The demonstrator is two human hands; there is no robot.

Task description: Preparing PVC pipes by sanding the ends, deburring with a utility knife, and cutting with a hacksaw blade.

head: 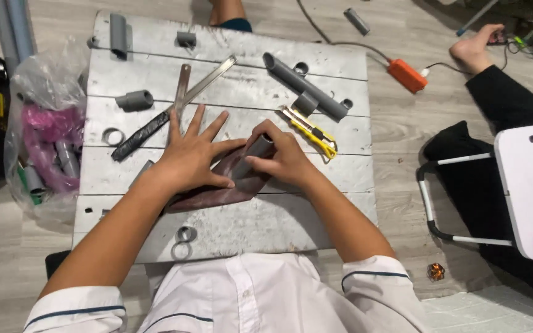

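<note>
My left hand [190, 155] lies flat with fingers spread, pressing a brown sheet of sandpaper [217, 191] onto the grey board [229, 222]. My right hand [282, 155] grips a short grey pipe piece [255, 150], its end resting on the sandpaper beside my left thumb. A yellow utility knife [311, 131] lies just right of my right hand. A long grey pipe with a fitting [303, 88] lies behind it.
Metal rulers [200, 86], a black strip [140, 134], grey fittings [134, 100] and rings [185, 234] are scattered on the board. A plastic bag of parts [47, 142] sits left. Another person's hand [476, 49], an orange power strip [407, 75] and a white chair [528, 185] are right.
</note>
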